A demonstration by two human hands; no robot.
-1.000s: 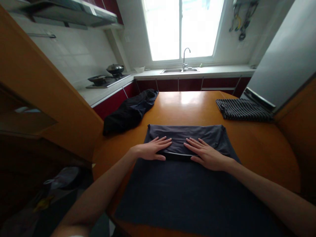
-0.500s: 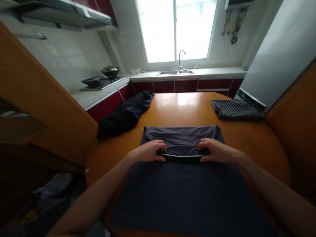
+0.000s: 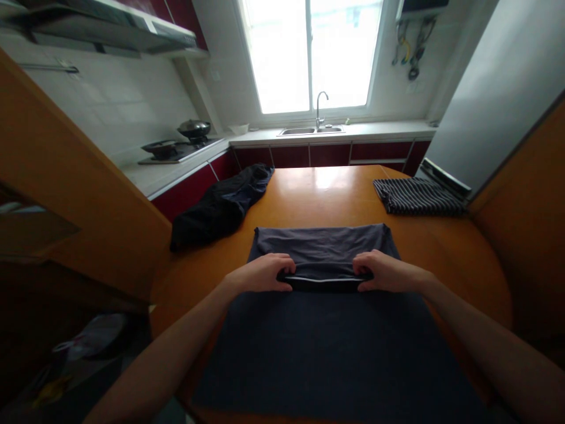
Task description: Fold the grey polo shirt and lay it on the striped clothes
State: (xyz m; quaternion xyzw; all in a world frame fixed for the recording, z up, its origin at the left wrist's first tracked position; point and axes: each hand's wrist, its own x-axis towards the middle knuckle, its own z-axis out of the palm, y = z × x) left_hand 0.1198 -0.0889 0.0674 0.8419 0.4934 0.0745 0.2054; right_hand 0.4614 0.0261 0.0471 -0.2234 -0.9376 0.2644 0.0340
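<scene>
A dark blue-grey garment lies flat in front of me, its far part folded over and showing a lighter, creased grey surface. Across the fold runs a black band with a thin white edge. My left hand pinches the band's left end between thumb and fingers. At its right end my right hand grips the band the same way. Both hands are closed on the cloth, with the fingertips partly hidden in it.
The garment rests on an orange-brown wooden table. A crumpled black garment lies at the left edge, and a folded striped cloth at the far right. Beyond are a counter with a sink and a stove with pans.
The view has shifted slightly, so everything sits a little further left. Both hands keep their hold on the band, with hardly any movement over the garment.
</scene>
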